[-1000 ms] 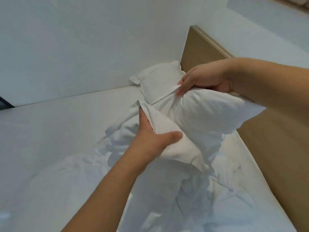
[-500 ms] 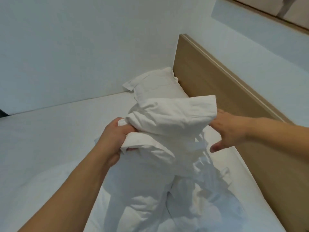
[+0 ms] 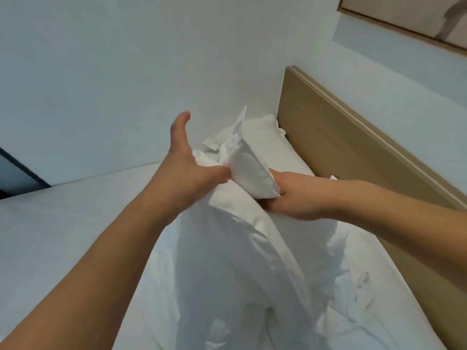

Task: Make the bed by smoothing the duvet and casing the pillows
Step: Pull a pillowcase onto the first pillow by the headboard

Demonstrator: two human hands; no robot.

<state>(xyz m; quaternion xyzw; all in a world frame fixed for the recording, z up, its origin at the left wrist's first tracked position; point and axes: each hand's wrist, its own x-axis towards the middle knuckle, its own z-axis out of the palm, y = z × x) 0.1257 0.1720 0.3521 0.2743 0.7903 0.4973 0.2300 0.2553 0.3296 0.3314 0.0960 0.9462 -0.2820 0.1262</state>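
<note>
Beside the headboard, a pillow is gripped by the right hand; its pillowcase is pinched by the half-spread left hand. Casing is underway; pulling the case up seems next.

A wooden headboard runs along the right side of my view, set against a pale wall. A framed picture with a light wood frame hangs on the wall above the headboard, partly cut off at the upper right. A dark panel shows at the far left edge.
</note>
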